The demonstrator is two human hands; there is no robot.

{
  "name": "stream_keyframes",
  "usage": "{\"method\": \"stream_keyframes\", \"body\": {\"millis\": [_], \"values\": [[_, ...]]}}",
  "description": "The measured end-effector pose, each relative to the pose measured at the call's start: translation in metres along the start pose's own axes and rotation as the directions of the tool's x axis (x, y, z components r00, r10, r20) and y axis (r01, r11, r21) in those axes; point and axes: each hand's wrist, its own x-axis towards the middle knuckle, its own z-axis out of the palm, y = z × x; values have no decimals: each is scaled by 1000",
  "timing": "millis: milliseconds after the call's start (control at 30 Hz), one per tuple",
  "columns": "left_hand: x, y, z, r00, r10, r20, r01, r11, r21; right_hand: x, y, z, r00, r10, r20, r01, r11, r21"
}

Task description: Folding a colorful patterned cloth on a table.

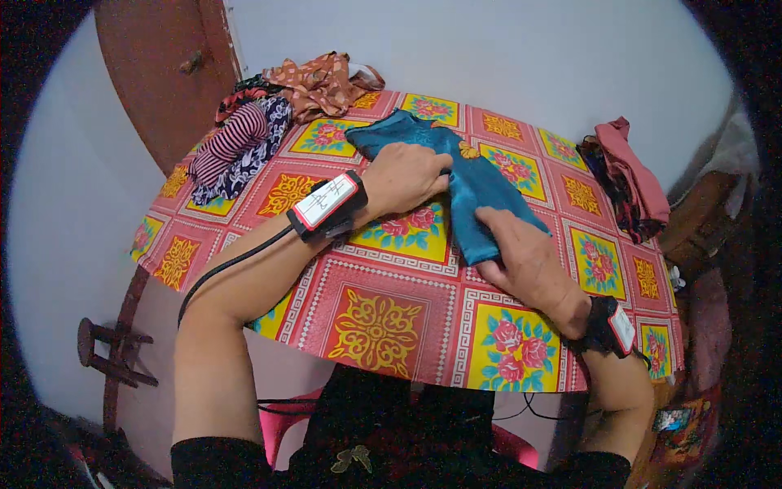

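A teal satin garment [479, 192] with small yellow motifs lies across the patterned tablecloth [379, 330] in front of me. One end spreads to the upper left and the other points down toward me. My left hand [408, 176] rests over its middle, fingers curled and pinching the cloth at the near edge. At the lower end, my right hand [519, 257] grips the garment, thumb on top and fingers tucked beneath the hem. The fingertips of the right hand are hidden under the fabric. Both wrists wear black straps with white-faced modules.
Crumpled clothes, including an orange-brown patterned cloth [321, 82] and a striped cloth [235, 137], are heaped at the back left. A folded pink garment [632, 171] lies on dark cloth at the right edge. Behind stand a wall and a brown door [165, 73]. A black cable [226, 260] runs along my left forearm.
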Motion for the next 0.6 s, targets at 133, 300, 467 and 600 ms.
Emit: {"method": "stream_keyframes", "body": {"millis": [133,300,467,600], "values": [[17,5,-11,993,-55,103,59,998,-34,-1,11,2,996,72,-45,-73,997,-9],[29,0,-11,975,-65,211,61,998,24,1,34,0,961,235,-143,-219,968,119],[18,-1,-13,980,-44,195,34,998,56,-4,62,1,955,178,-237,-149,979,138],[9,-27,5,1000,7,-12,-6,999,52,-5,64,-9,942,210,-261,-190,977,101]]}}
